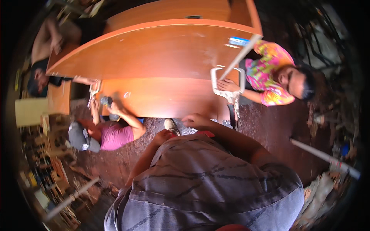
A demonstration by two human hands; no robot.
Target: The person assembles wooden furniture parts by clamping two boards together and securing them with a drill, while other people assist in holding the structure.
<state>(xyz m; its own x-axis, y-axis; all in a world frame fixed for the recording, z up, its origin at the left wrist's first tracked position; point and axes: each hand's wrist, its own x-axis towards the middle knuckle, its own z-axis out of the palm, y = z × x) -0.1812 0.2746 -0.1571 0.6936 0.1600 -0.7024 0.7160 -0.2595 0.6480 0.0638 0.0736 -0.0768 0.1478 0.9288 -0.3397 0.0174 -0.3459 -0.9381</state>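
Note:
My left hand is low in front of my body, its fingers curled; the inside of the hand is hidden. Farther forward, my right hand is beside the near edge of an orange-brown wooden panel, with fingers bent inward. Whether it touches the panel or holds something does not show. Between the hands, a bit of red cloth shows at my waist. The panel joins a taller wooden cabinet piece of the same colour. Past my right hand, a pale C-shaped clamp grips the panel's right end.
At left, a capped person holds a power drill to the panel; another person reaches toward a second clamp. A person in a bright patterned shirt has a hand at the right clamp. A pole stands right.

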